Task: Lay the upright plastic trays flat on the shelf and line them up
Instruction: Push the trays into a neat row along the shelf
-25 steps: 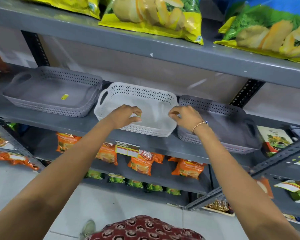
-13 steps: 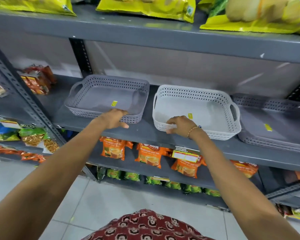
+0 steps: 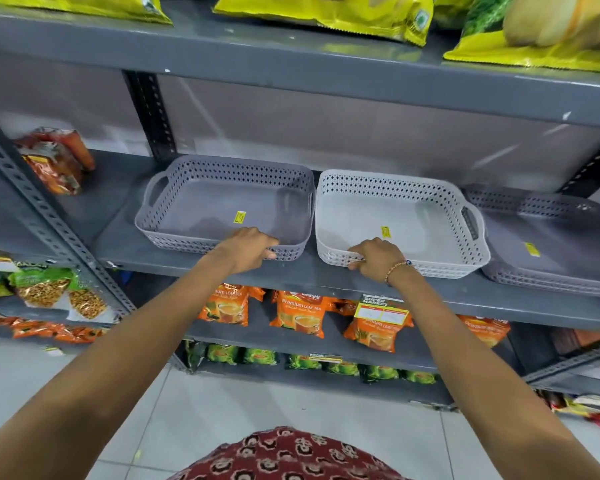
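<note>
Three perforated plastic trays lie flat side by side on the grey metal shelf (image 3: pixel 125 244). The left grey tray (image 3: pixel 187 188) and the white middle tray (image 3: pixel 413 192) touch at their sides. A darker grey tray (image 3: pixel 548 271) lies at the right, partly cut off by the frame edge. My left hand (image 3: pixel 248 249) grips the front rim of the left grey tray. My right hand (image 3: pixel 378 256) grips the front rim of the white tray near its left corner. Each tray has a small yellow sticker on its floor.
Orange snack packets (image 3: pixel 54 159) stand at the shelf's far left. A perforated upright post (image 3: pixel 149 112) rises behind the left tray. Yellow chip bags (image 3: pixel 326 12) fill the shelf above. Orange tea packets (image 3: pixel 300 311) line the shelf below, with a price tag (image 3: pixel 381 311).
My left hand moved from the white tray to the left grey tray, and that tray has slid right against the white one. The view shifted left.
</note>
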Tool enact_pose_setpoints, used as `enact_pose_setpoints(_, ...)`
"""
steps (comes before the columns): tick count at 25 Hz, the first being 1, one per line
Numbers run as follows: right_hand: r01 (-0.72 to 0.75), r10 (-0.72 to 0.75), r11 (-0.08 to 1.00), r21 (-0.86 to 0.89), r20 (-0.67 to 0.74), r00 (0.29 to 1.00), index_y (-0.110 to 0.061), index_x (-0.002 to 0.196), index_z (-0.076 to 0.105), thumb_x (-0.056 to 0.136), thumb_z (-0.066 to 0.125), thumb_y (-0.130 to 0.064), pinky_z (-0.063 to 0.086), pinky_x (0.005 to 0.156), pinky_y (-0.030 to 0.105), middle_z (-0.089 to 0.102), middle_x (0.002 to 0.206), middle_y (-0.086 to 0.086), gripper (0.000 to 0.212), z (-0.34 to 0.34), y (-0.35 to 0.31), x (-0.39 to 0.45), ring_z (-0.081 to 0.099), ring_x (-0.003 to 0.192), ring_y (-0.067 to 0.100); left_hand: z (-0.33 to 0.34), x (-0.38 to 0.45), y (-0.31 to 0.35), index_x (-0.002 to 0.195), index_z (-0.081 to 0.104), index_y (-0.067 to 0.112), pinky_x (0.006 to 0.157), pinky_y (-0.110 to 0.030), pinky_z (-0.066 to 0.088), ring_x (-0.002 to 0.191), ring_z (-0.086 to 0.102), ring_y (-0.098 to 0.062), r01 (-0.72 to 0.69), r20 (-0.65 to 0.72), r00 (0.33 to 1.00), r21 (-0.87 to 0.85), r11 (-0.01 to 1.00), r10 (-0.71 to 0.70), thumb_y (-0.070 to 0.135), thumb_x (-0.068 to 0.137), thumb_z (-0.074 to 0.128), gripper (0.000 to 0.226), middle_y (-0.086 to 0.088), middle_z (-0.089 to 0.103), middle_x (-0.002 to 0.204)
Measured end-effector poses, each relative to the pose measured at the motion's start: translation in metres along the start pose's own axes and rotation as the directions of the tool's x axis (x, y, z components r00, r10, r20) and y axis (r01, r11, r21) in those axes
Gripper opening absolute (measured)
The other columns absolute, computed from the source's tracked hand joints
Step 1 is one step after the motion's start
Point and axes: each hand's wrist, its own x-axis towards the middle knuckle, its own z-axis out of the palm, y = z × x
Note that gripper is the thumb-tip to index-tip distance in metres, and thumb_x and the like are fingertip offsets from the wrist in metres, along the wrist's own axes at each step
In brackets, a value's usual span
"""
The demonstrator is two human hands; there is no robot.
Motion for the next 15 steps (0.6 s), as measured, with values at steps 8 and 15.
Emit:
enact_pose_setpoints(8, -0.028, 0.028, 0.999, 0.032, 0.011, 1.000, -0.025, 0.122, 0.061, 0.090, 0.057, -0.029, 0.047, 0.089, 0.035, 0.063, 0.122, 0.016, 0.033, -0.0038, -0.0043, -0.0021, 0.055, 0.114, 0.034, -0.0014, -0.0007, 0.0013, 0.112, 0.063, 0.013, 0.077, -0.034, 0.051, 0.094, 0.067, -0.031, -0.057, -0.064, 0.996, 0.015, 0.998, 0.058, 0.000, 0.088, 0.053, 0.028, -0.013, 0.073, 0.100)
enact_pose_setpoints(15, -0.038, 0.038, 0.999, 0.035, 0.005, 0.999, -0.025, 0.125, 0.060, 0.090, 0.056, -0.029, 0.048, 0.088, 0.036, 0.063, 0.123, 0.017, 0.035, -0.0043, -0.0067, -0.0055, 0.056, 0.112, 0.034, 0.0009, -0.0015, -0.0010, 0.122, 0.060, 0.017, 0.083, -0.037, 0.055, 0.097, 0.067, -0.029, -0.083, -0.080, 0.993, 0.033, 0.996, 0.085, -0.006, 0.084, 0.052, 0.046, -0.008, 0.074, 0.106)
